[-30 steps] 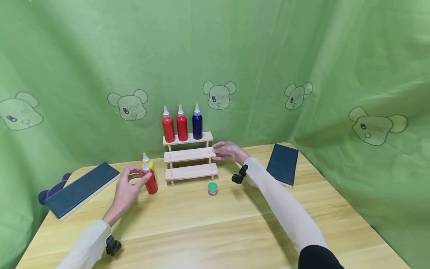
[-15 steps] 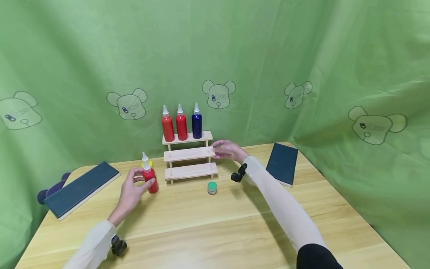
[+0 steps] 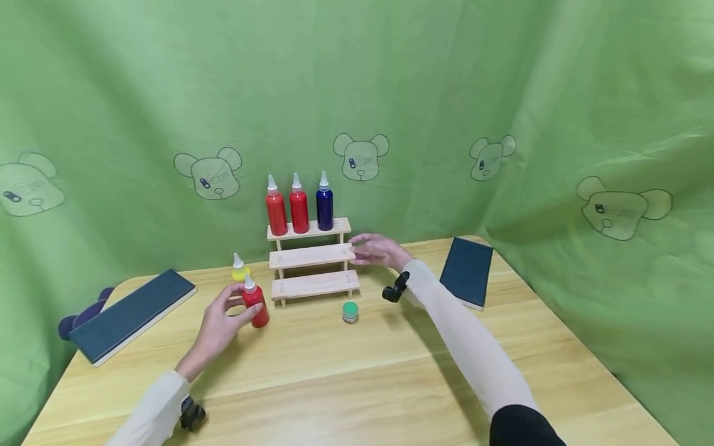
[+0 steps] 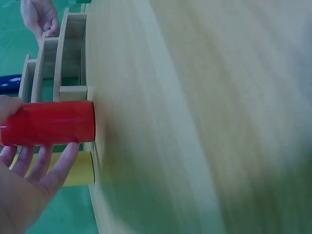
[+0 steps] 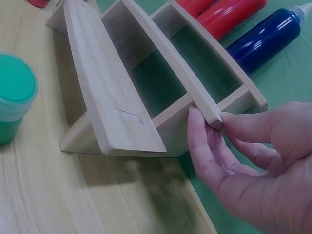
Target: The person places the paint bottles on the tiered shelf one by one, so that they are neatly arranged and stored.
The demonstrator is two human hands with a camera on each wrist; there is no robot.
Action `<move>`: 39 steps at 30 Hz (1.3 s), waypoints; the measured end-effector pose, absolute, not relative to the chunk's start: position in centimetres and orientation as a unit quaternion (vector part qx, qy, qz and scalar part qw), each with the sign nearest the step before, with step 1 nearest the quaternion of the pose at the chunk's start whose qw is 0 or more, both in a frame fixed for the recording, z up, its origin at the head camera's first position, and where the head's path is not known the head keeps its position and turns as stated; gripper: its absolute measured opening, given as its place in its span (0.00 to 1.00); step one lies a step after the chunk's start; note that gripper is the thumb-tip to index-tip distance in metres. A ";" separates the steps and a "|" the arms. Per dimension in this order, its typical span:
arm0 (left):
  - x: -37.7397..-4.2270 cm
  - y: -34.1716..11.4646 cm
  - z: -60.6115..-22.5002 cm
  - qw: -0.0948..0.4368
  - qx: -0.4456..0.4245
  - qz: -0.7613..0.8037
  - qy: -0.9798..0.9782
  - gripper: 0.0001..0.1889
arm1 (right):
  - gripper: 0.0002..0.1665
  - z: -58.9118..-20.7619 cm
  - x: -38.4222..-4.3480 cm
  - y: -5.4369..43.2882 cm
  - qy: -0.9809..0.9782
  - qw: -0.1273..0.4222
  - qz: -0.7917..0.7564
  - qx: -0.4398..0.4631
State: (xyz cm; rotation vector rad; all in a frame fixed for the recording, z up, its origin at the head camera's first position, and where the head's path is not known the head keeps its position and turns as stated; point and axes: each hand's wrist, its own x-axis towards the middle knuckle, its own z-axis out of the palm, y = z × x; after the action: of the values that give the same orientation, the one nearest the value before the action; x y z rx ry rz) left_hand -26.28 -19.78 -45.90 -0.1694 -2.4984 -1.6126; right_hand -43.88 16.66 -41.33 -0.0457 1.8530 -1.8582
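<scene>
My left hand (image 3: 220, 323) grips a red squeeze bottle (image 3: 256, 305) between thumb and fingers, upright beside the rack's left end. Behind it a yellow squeeze bottle (image 3: 240, 271) shows mostly its white nozzle and shoulder; the left wrist view has more of its body (image 4: 80, 170). With thumb and fingers my right hand (image 3: 379, 251) pinches the right end of the middle shelf of a three-step wooden rack (image 3: 315, 284). The top shelf bears two red bottles (image 3: 276, 214) and a dark blue one (image 3: 325, 207), all with white pointed caps.
A small jar with a green lid (image 3: 350, 312) stands in front of the rack's lower right. Dark blue books lie at the left (image 3: 134, 316) and right (image 3: 467, 271) of the wooden table (image 3: 334, 396). Something purple (image 3: 83, 314) pokes out behind the left book. A green curtain hangs behind.
The left hand has moved the red bottle slightly to the right and toward me, so more of the yellow bottle shows. The right hand stays on the rack.
</scene>
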 end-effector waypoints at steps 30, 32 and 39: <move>-25.9 -16.5 -43.6 0.146 -0.136 -0.545 -0.815 0.27 | 0.28 -41.5 -44.0 16.5 0.704 0.240 -0.668 -0.027; -26.3 -16.2 -43.0 0.145 -0.143 -0.546 -0.813 0.28 | 0.29 -41.6 -44.0 16.5 0.703 0.243 -0.668 -0.027; -27.9 -15.0 -41.1 0.130 -0.156 -0.560 -0.803 0.27 | 0.29 -41.4 -44.1 16.5 0.693 0.250 -0.676 -0.007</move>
State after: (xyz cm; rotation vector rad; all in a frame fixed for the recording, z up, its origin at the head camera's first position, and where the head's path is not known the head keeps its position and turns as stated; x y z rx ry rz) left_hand -27.91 -14.99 -41.08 -0.4520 -2.3334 -1.6272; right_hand -44.10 16.46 -41.35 -0.0201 1.8869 -1.8395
